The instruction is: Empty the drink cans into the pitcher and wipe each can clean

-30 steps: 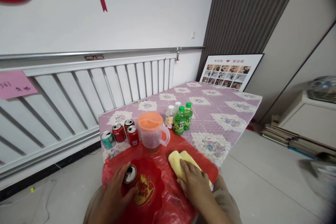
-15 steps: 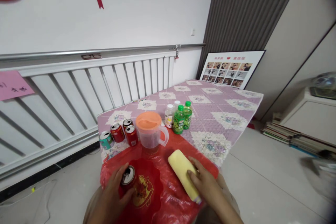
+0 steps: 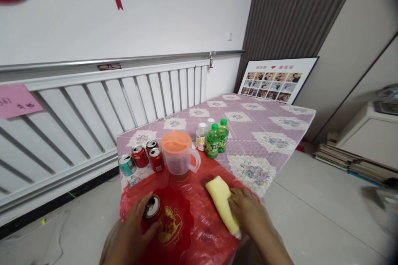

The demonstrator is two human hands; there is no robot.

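My left hand [image 3: 137, 227] is wrapped round an opened red can [image 3: 152, 210] that stands on a red plastic sheet [image 3: 192, 232] at the near end of the table. My right hand [image 3: 248, 211] lies on a folded yellow cloth [image 3: 221, 198] on the same sheet, fingers curled over its near half. Behind them stands a clear jug with an orange lid [image 3: 178, 152].
Left of the jug stand three red cans [image 3: 148, 155] and a teal can [image 3: 127, 164]. Two green bottles [image 3: 217, 140] and small white-capped bottles [image 3: 202, 136] stand behind. The floral purple tablecloth [image 3: 267, 132] runs back to a photo board [image 3: 275, 80]. A radiator fence is left, stacked books right.
My right hand has slid the yellow cloth, first unfolding it into one long roll, then shifting it slightly to the right. My left hand has kept hold of the can.
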